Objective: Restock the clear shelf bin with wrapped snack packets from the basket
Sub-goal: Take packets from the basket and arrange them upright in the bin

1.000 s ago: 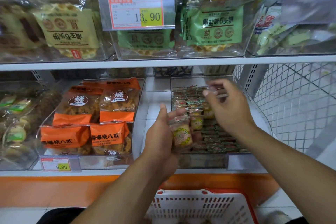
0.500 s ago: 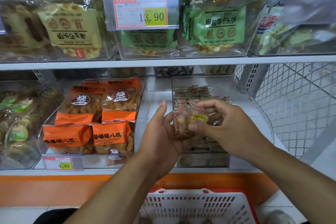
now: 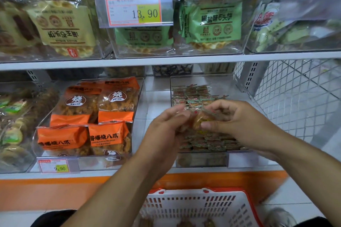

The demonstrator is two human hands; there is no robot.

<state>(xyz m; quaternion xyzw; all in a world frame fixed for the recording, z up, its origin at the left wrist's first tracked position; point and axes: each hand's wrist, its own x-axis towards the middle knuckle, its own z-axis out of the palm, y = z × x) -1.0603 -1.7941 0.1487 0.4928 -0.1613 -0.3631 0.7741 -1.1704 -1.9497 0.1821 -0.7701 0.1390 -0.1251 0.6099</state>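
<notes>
1. Shop shelving filled the frame; the clear bin (image 3: 238, 86) sat centre-right, the basket (image 3: 199, 206) at bottom centre.
2. Both hands met just before the bin; the right hand (image 3: 238, 121) and left hand (image 3: 166, 129) pinched one snack packet (image 3: 200, 120) between them; the bin lay directly behind it.

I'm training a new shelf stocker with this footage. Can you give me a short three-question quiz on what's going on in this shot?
1. True or false: both hands are at one wrapped snack packet above the clear shelf bin.
2. What colour are the packs in the bin to the left of it? A green, B orange, C blue.
3. Fill in: the white basket with the red rim sits ____ the shelf edge.

Key
1. True: the left hand and right hand meet on it, fingers curled round it.
2. B.
3. below.
</notes>
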